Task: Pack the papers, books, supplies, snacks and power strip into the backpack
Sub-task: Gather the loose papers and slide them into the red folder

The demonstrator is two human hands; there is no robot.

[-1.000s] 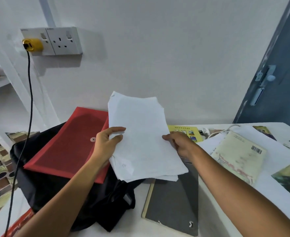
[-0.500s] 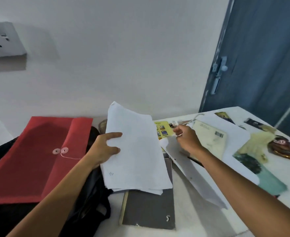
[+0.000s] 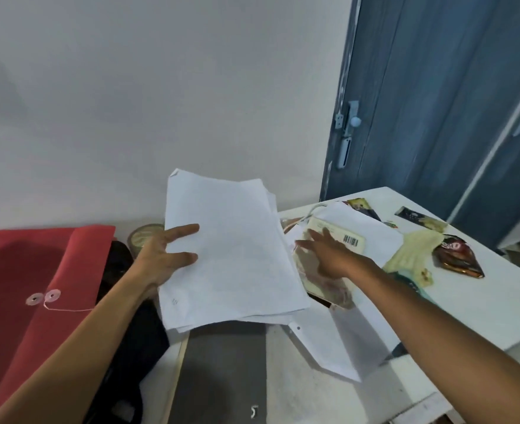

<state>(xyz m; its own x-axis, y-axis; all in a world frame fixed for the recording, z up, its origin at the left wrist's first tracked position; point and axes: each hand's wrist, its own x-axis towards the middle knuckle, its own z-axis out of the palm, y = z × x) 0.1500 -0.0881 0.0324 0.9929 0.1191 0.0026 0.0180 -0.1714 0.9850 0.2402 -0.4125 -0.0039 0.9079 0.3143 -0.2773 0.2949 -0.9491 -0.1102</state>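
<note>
The left hand (image 3: 163, 258) is pinching the paper stack (image 3: 231, 255) by its left edge, thumb on top, above the black backpack (image 3: 136, 347) and grey book (image 3: 222, 371). Light and floppy, it needs support underneath; its long axis is pointing away toward the wall. The right hand (image 3: 329, 255) is hovering, fingers spread, over a barcoded book (image 3: 329, 258) on the counter (image 3: 466, 304).

Soft, even, cool indoor light, fairly dim, with no glare. The right hand (image 3: 329, 258) is smeared by motion blur; the left hand (image 3: 163, 258) is sharper. A broad soft shadow falls on the desk (image 3: 482, 301) below both hands. Wide-angle bending curves the door (image 3: 436, 102) beyond the right hand.
</note>
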